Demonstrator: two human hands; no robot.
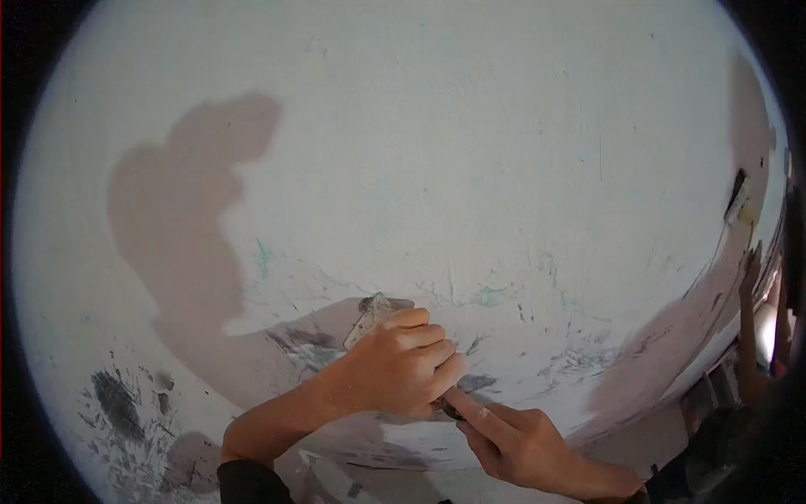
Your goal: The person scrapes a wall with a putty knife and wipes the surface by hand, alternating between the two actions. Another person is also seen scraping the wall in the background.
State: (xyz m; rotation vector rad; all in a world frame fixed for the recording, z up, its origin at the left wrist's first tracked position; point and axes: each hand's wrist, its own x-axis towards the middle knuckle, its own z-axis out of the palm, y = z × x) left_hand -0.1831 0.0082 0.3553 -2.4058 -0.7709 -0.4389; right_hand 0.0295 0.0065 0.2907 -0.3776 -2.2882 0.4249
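A scraper (pixel 369 318) with a pale, crusted blade lies against the white wall (pixel 470 151) at the lower middle. My left hand (pixel 403 361) is closed around it, and the blade shows past the knuckles on the upper left. Just below and to the right, my right hand (pixel 520 441) is closed at the dark end of the handle (pixel 449 410), its fingers touching my left hand. Dark scuffs and green streaks mark the wall around both hands.
Dark stains (pixel 117 403) cover the wall at the lower left. At the far right another person's arm (pixel 747 311) reaches up near a pale tool (pixel 739 199) against the wall. Shadows fall on the wall at left and right.
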